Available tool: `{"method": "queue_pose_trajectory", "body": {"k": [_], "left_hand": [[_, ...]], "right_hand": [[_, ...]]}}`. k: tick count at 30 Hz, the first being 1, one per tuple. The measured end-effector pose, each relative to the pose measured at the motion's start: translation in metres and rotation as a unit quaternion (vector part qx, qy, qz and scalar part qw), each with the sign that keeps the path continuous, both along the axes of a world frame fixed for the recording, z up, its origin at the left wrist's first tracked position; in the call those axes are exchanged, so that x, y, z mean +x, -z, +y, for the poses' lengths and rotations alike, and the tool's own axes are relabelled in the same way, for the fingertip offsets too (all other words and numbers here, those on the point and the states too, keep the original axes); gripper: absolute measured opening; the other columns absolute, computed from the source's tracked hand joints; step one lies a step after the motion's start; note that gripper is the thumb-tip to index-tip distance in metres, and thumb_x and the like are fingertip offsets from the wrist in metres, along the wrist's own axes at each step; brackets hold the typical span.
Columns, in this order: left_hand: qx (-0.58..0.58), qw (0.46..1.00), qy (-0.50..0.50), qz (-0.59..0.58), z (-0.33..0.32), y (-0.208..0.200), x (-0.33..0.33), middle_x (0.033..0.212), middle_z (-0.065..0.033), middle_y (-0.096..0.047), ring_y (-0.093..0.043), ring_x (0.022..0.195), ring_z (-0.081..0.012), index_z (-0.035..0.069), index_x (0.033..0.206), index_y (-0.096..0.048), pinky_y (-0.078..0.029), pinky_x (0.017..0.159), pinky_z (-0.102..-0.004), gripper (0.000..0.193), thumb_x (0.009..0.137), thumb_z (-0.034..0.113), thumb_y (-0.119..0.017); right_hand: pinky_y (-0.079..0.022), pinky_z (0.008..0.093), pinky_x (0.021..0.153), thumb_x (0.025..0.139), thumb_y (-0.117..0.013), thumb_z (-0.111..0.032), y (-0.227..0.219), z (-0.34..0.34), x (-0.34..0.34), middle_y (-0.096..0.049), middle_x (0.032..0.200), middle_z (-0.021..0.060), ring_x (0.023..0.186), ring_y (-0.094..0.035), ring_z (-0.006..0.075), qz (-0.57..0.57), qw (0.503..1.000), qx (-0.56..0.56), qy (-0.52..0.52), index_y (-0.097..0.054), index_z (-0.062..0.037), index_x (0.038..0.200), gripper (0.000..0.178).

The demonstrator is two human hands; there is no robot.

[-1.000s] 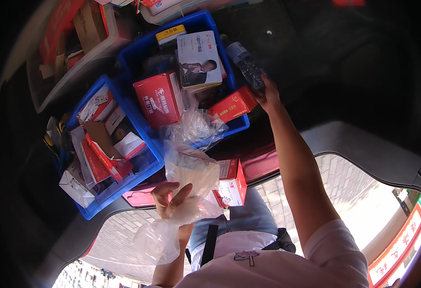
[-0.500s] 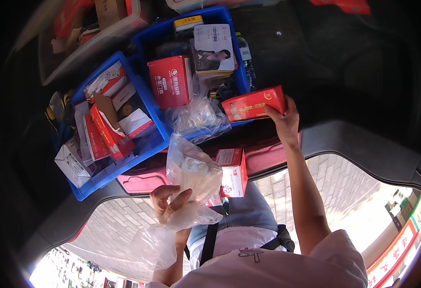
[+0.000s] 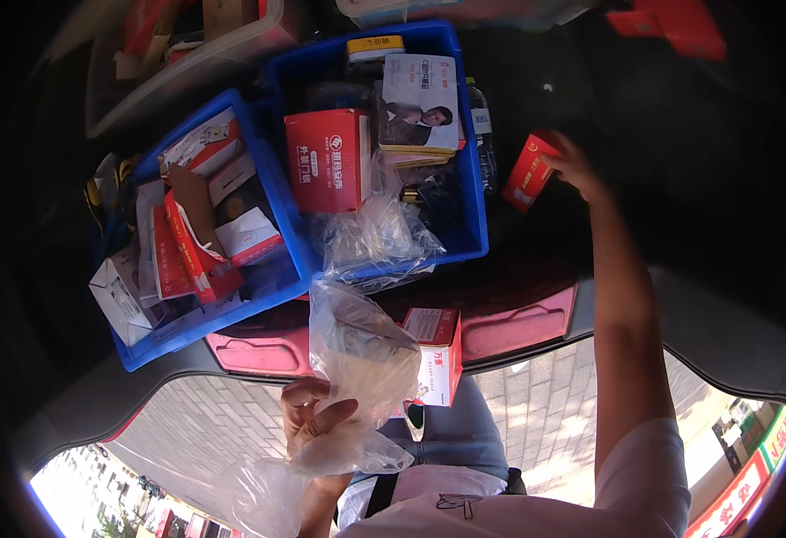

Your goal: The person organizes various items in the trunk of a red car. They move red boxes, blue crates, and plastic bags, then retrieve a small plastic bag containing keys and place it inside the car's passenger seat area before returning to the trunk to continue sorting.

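Observation:
My left hand (image 3: 314, 417) is closed on a clear plastic bag (image 3: 362, 359) with something inside that I cannot make out; the loose end of the bag hangs below my fingers. Out to the right, my right hand (image 3: 575, 169) grips one end of a small red box (image 3: 531, 170) with gold printing, held over the dark trunk floor. A red and white box (image 3: 435, 359) rests by the trunk's edge, just right of the bag. Ahead of my left hand stands a blue bin (image 3: 475, 247) holding a larger red box (image 3: 326, 161), a stack of cards or booklets (image 3: 417, 100) and crumpled clear plastic (image 3: 380, 233).
A second blue bin (image 3: 205, 329), tilted on the left, holds several red and white boxes. Yellow-black tools (image 3: 106, 202) lie beyond it. A clear tub (image 3: 164, 76) sits far left, a bottle (image 3: 483, 134) beside the right bin. Red trunk trim (image 3: 518, 332) edges the near side.
My right hand has carried the small red box rightward and farther away, from beside the blue bin to over the dark trunk floor. My left hand keeps hold of the bag.

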State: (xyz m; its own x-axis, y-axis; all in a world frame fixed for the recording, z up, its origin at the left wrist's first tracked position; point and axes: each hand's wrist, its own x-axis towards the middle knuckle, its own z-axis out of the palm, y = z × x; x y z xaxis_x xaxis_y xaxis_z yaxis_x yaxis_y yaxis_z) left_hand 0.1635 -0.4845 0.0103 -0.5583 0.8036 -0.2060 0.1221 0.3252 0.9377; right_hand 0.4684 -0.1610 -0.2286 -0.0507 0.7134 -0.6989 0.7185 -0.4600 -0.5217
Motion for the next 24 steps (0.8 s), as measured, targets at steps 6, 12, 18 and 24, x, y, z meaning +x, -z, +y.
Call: {"method": "queue_pose_trajectory", "body": {"k": [6,12,18,24], "left_hand": [[0.015,0.999,-0.050,-0.008,-0.006,0.012,0.010,0.096,-0.0056,-0.050,-0.049,0.091,-0.0228,0.011,0.086,-0.072,-0.040,0.080,-0.0334,0.033,0.057,-0.003,-0.069],[0.018,0.999,-0.038,-0.006,-0.005,0.002,-0.005,0.095,-0.0071,-0.051,-0.050,0.092,-0.0238,0.009,0.087,-0.070,-0.042,0.079,-0.0335,0.035,0.054,-0.004,-0.070],[0.013,0.997,-0.071,-0.021,-0.019,0.014,-0.027,0.095,-0.0071,-0.051,-0.051,0.090,-0.0232,0.008,0.083,-0.071,-0.042,0.080,-0.0337,0.032,0.053,-0.003,-0.070],[0.010,0.994,-0.109,-0.023,-0.016,0.019,-0.029,0.090,-0.0055,-0.052,-0.050,0.089,-0.0226,0.008,0.078,-0.071,-0.041,0.078,-0.0332,0.025,0.055,-0.002,-0.069]], "right_hand": [[-0.046,0.0344,0.087,0.082,-0.062,-0.042,-0.022,-0.040,-0.108,-0.060,0.109,0.0185,0.103,-0.059,0.0272,0.055,0.979,0.164,0.106,-0.056,0.0001,0.113,0.052],[-0.014,0.0517,0.108,0.070,-0.070,-0.051,-0.025,-0.080,-0.212,-0.016,0.144,0.0180,0.135,-0.016,0.0299,0.345,0.843,-0.188,0.368,-0.016,-0.0078,0.141,0.100],[-0.028,0.0580,0.099,0.069,-0.072,-0.042,-0.010,-0.075,-0.241,-0.038,0.127,0.0156,0.123,-0.035,0.0291,0.365,0.772,-0.152,0.497,-0.034,-0.0121,0.131,0.078],[-0.034,0.0609,0.090,0.067,-0.073,-0.026,0.004,-0.068,-0.241,-0.043,0.123,0.0122,0.114,-0.042,0.0340,0.512,0.690,-0.176,0.481,-0.032,-0.0166,0.124,0.071]]}}
